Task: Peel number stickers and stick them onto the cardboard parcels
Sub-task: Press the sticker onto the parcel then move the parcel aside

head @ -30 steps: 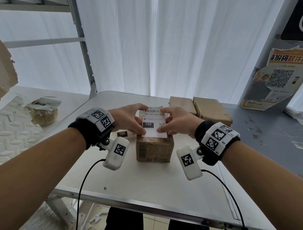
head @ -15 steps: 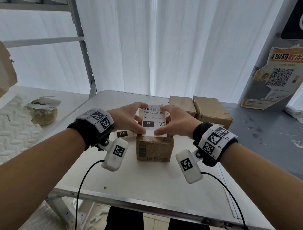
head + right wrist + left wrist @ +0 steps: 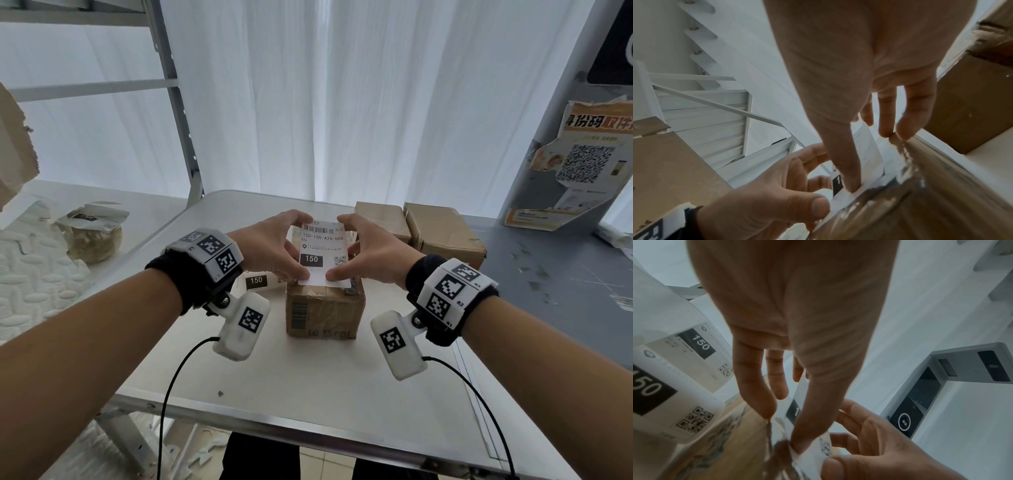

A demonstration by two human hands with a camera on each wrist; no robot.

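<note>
A white number sticker [image 3: 323,251] printed "150" is held by its left and right edges between my left hand [image 3: 294,246] and right hand [image 3: 354,248], over the top of a small cardboard parcel [image 3: 323,317]. Each hand pinches it between thumb and index finger. My left thumb [image 3: 812,426] and right thumb [image 3: 844,170] press its near edge against the taped parcel top [image 3: 920,203]. The far edge stands raised. A strip of further "150" stickers [image 3: 260,281] lies left of the parcel, close up in the left wrist view [image 3: 694,345].
Two more cardboard parcels [image 3: 382,219] [image 3: 442,236] stand behind at the right on the white table [image 3: 308,383]. A metal rack with a wrapped bundle [image 3: 90,233] is at the left. A grey surface [image 3: 548,281] and a poster [image 3: 582,164] lie to the right.
Hardly anything: both hands keep hold of the sticker over the parcel, with only a slight shift in place.
</note>
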